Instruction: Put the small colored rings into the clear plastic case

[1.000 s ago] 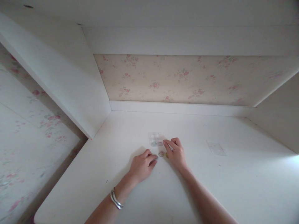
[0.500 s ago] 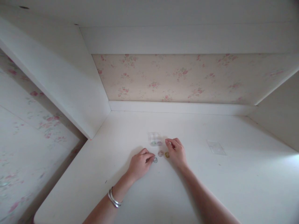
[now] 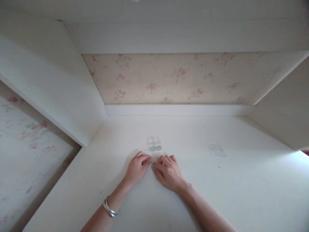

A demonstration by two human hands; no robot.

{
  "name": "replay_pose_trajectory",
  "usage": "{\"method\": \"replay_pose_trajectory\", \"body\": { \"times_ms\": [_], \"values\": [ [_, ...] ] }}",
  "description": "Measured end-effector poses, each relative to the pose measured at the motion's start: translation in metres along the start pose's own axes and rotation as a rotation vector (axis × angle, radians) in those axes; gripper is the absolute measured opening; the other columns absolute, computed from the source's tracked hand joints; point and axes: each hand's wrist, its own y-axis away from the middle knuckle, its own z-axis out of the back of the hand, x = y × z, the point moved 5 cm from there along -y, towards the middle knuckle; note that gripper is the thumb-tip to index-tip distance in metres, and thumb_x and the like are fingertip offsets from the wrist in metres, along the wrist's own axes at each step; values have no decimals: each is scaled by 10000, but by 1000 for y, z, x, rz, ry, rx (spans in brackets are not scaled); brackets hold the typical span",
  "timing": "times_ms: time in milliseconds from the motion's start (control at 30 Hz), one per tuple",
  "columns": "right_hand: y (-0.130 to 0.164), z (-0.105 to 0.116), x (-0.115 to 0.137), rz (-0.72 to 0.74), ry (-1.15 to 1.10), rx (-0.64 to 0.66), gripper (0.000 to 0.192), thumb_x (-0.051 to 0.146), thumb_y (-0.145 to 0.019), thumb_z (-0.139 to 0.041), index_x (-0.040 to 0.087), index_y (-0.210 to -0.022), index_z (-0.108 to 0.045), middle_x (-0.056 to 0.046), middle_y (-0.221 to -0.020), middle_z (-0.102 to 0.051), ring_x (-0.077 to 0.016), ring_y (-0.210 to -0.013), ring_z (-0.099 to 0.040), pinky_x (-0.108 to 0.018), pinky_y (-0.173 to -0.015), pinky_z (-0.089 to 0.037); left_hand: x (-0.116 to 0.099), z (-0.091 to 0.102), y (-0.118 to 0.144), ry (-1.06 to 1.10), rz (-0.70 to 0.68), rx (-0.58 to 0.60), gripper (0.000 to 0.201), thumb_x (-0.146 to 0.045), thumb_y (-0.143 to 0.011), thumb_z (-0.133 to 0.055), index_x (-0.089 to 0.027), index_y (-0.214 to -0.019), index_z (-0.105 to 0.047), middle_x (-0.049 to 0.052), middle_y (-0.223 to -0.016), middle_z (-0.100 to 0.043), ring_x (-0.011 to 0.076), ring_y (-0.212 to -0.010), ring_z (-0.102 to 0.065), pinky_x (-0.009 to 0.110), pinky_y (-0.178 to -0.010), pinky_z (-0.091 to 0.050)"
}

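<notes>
My left hand (image 3: 138, 167) wears a silver bangle (image 3: 110, 207) at the wrist. Its thumb and fingertips are pinched together just above the white desk, and whatever lies between them is too small to name. Close beside it, my right hand (image 3: 170, 172) rests low with curled fingers, thumb and forefinger drawn together near the left fingertips. Its grip is partly hidden. Just beyond both hands stands a small clear compartment box (image 3: 154, 143), with small coloured ring-like pieces in its near row. The loose small rings near the hands are now covered by my fingers.
A flat clear plastic lid (image 3: 216, 149) lies on the white desk (image 3: 241, 190) to the right. White panels (image 3: 62, 83) flank the desk, with floral wallpaper (image 3: 169, 80) at the back. A small dark speck (image 3: 101, 192) lies to the left.
My right hand has come down and left, away from the box's right side, and now covers the loose rings. My left hand has shifted slightly. The view has turned a little right.
</notes>
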Motion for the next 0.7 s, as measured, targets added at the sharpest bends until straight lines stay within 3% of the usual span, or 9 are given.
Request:
{"method": "replay_pose_trajectory", "body": {
  "times_ms": [167, 433, 567, 700],
  "values": [
    [0, -7, 0, -22, 53, 11, 186, 225, -901, -476, 226, -851, -655, -35, -811, -562, -157, -786, -471, -319, -706, -272, -13, 4, -10, -186, -52, -110, 277, -331, -913, -431, -218, -981, -675, 37, -865, -587, 125, -751, -567, 228, -699, -460],
    [1, -10, -3, -23, 47, -25, 183, 196, -888, -494, 198, -745, -609, -32, -791, -557, -152, -770, -471, -306, -693, -290, -46, -8, -50, -535, -70, -75, 260, -333, -909, -431, -289, -993, -674, 25, -911, -567, 122, -734, -575, 221, -674, -444],
    [1, -6, -8, -61, -30, -57, 182, 206, -895, -485, 204, -772, -619, -26, -809, -563, -141, -772, -483, -294, -704, -305, -45, -9, -55, -526, -30, -60, 247, -322, -896, -455, -289, -997, -677, 20, -918, -570, 125, -743, -584, 224, -686, -451],
    [0, -2, -14, -121, -113, -97, 177, 203, -897, -472, 207, -815, -629, -29, -831, -563, -141, -785, -494, -286, -710, -321, -37, -3, -37, -361, -48, -116, 260, -287, -900, -442, -261, -1045, -656, 29, -912, -591, 130, -791, -583, 229, -752, -462]
  ]
}}
